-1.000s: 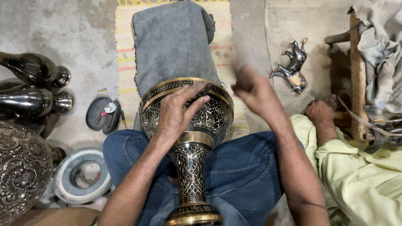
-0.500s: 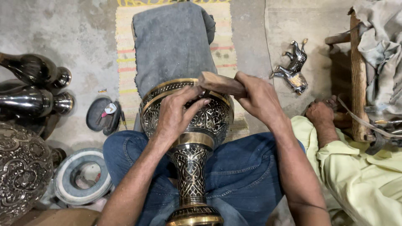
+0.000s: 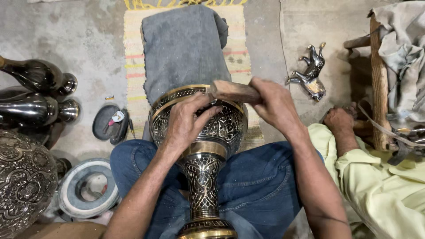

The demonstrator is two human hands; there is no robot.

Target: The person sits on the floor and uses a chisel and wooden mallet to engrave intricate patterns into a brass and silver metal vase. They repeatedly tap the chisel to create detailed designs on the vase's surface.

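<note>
Engraved brass vase (image 3: pixel 201 146) lying across the lap at centre frame, mouth against a grey cushion (image 3: pixel 183 44) above. Left hand (image 3: pixel 188 121) spread over the vase body, grip pressing a small tool, barely visible. Right hand (image 3: pixel 276 104) right of centre, grip closed around a wooden block (image 3: pixel 232 91) over the rim.

- Vase (image 3: pixel 204 132): dark engraved metal with brass bands, lying tilted across the lap.
- Wooden mallet (image 3: pixel 233 91): brown block, resting against the vase's rim.
</note>
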